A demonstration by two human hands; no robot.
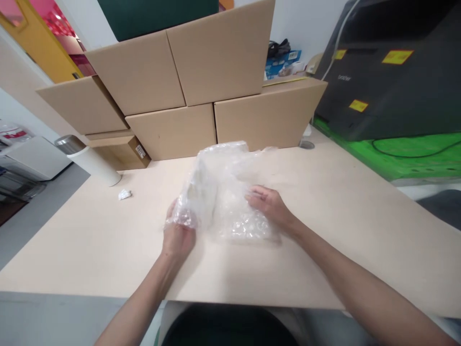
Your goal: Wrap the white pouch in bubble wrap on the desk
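Observation:
A crumpled sheet of clear bubble wrap (223,187) lies in the middle of the pale wooden table (108,250). My left hand (178,235) grips its near left corner, fingers curled round the plastic. My right hand (270,204) rests on top of the wrap's right side, fingers bent and pressing it down onto the table.
Several cardboard boxes (201,86) are stacked along the table's far edge. A white tumbler with a steel lid (90,161) lies at the far left, with a small white scrap (124,194) near it. A black printer (392,67) on a green surface stands at the right.

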